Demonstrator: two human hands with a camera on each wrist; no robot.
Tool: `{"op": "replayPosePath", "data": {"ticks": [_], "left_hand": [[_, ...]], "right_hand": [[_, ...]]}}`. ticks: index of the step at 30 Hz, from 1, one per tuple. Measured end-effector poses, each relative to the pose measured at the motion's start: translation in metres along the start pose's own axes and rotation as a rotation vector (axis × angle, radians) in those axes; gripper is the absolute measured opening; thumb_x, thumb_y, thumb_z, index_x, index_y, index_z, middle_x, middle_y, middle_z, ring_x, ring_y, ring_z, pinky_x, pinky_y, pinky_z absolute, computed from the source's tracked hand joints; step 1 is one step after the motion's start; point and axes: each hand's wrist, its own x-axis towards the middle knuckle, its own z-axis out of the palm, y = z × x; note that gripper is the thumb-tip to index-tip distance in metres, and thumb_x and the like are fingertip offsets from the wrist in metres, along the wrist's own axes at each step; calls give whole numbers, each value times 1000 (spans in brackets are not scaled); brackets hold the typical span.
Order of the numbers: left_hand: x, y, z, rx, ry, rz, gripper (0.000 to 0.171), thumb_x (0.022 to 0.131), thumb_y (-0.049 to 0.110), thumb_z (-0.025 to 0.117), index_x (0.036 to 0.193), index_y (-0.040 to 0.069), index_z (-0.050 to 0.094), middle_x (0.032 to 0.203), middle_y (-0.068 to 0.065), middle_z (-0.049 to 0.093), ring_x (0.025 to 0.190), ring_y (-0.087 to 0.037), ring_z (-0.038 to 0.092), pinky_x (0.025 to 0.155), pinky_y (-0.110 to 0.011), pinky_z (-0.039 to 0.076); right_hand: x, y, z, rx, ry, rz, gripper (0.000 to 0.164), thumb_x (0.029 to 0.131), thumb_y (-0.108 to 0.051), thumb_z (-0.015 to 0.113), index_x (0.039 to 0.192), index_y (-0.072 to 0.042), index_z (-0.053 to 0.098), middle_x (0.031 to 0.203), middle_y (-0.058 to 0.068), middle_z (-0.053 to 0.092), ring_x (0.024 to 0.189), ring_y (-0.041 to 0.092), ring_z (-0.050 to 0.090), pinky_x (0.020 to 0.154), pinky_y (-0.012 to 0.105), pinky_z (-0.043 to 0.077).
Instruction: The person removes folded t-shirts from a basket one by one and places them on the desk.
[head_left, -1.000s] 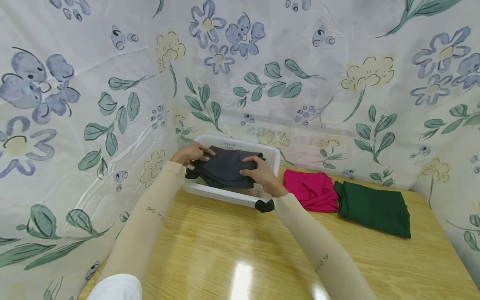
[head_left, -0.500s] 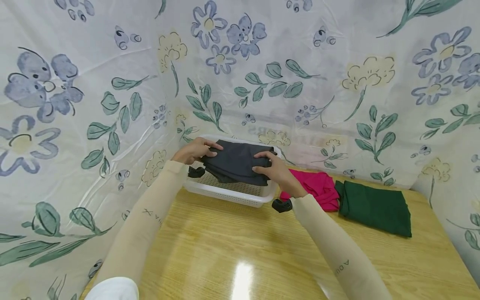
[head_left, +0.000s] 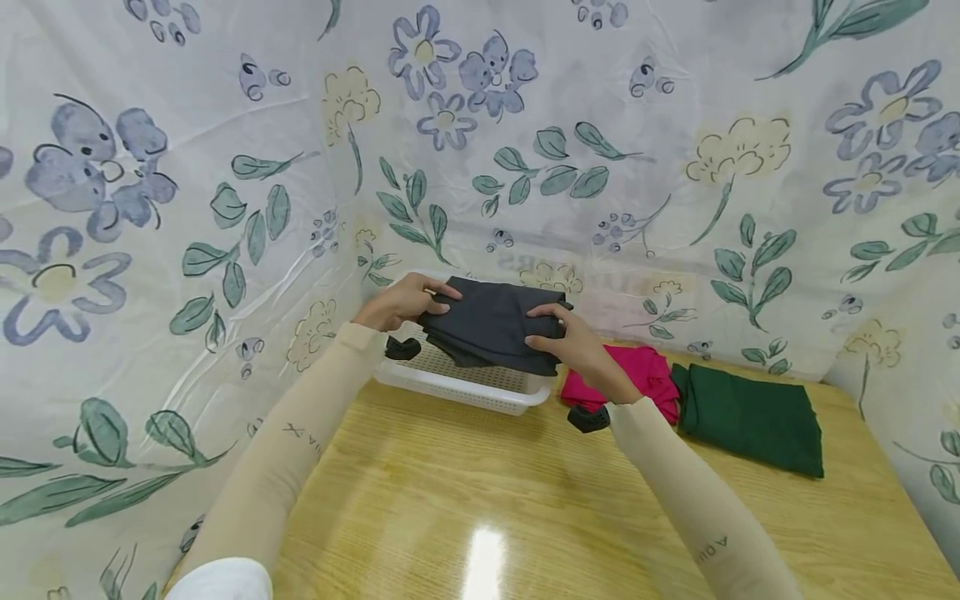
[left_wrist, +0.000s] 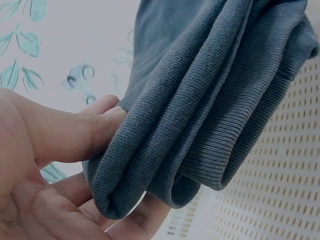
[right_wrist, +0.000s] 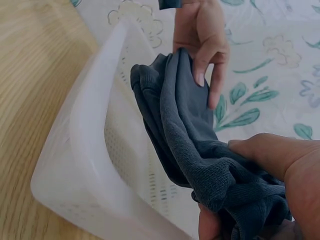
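Note:
A folded dark grey garment (head_left: 495, 323) with ribbed edges hangs level above a white perforated plastic basket (head_left: 453, 390). My left hand (head_left: 401, 302) grips its left end. In the left wrist view the thumb of that hand (left_wrist: 60, 132) lies on top of the layered folds and the fingers are underneath. At the other end, my right hand (head_left: 573, 343) pinches the garment. The right wrist view shows the cloth (right_wrist: 192, 132) bunched in the right hand (right_wrist: 295, 172), with the basket rim (right_wrist: 85, 125) below. Much of the basket's far side is hidden behind the cloth.
To the basket's right lie a crumpled bright pink cloth (head_left: 643, 377) and a folded dark green cloth (head_left: 753, 421), side by side on the wooden table (head_left: 442, 492). Flower-printed fabric (head_left: 637, 242) encloses the table at the back and sides. Black devices sit at both wrists.
Both hands have lifted the grey garment from inside the basket and shifted it to the right. More of the basket's floor shows beneath it. The pink and green cloths stay in place.

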Motion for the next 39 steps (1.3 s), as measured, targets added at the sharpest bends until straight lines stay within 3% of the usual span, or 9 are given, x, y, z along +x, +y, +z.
{"op": "replayPosePath", "data": {"ticks": [2,4,7,11,14,17,26,33,39], "left_hand": [[-1,3,3,18,-8,10,37,102,8,64,138,16,67,161,-12,37,97,-17,56,70,-30,46],[-3,6,7,41,-7,21,36,102,9,64,137,17,68,161,-12,37,79,-15,47,63,-30,40],[-4,9,14,60,-9,37,35,102,9,65,135,18,69,161,-12,38,74,-17,37,63,-32,35],[-3,12,24,56,-22,70,34,101,7,65,134,16,69,159,-13,39,101,-22,51,77,-35,41],[-1,15,31,58,-32,92,35,100,5,65,133,14,69,158,-13,41,121,-28,53,86,-37,45],[-1,19,37,56,-49,104,35,100,3,65,133,13,69,156,-14,43,128,-32,53,92,-39,48],[-1,31,54,-2,-104,96,34,100,2,65,132,11,69,149,-14,49,119,-31,59,85,-36,54],[-1,40,66,-4,-130,118,32,98,0,66,129,11,71,148,-13,51,117,-31,61,85,-37,56],[2,42,76,-10,-165,141,32,98,0,68,128,11,72,147,-13,52,114,-29,63,83,-36,57]], "right_hand": [[-4,2,-4,-22,8,-3,43,97,-22,75,136,-25,59,162,10,29,142,33,41,102,49,50],[-7,4,-8,-27,8,-11,43,97,-23,75,137,-24,59,162,11,30,142,34,41,102,50,50],[-13,7,-13,-16,6,-9,43,97,-23,75,137,-24,58,161,11,31,139,34,44,101,49,51],[-21,11,-21,-2,5,-8,44,97,-22,75,137,-24,58,159,12,32,136,34,47,99,48,52],[-28,15,-28,-6,5,-15,45,97,-22,74,138,-22,57,159,12,31,136,35,46,99,48,53],[-33,17,-35,-12,9,-11,45,97,-23,75,139,-21,56,157,14,34,134,36,48,99,47,53],[-47,24,-53,-41,16,-10,47,98,-23,74,141,-19,55,157,17,35,130,37,51,99,47,52],[-60,27,-67,-85,29,-12,47,96,-30,76,139,-25,57,152,16,43,125,36,55,92,43,55],[-71,35,-77,-100,29,-36,47,97,-31,75,140,-22,57,158,12,33,134,35,44,93,42,51]]}}
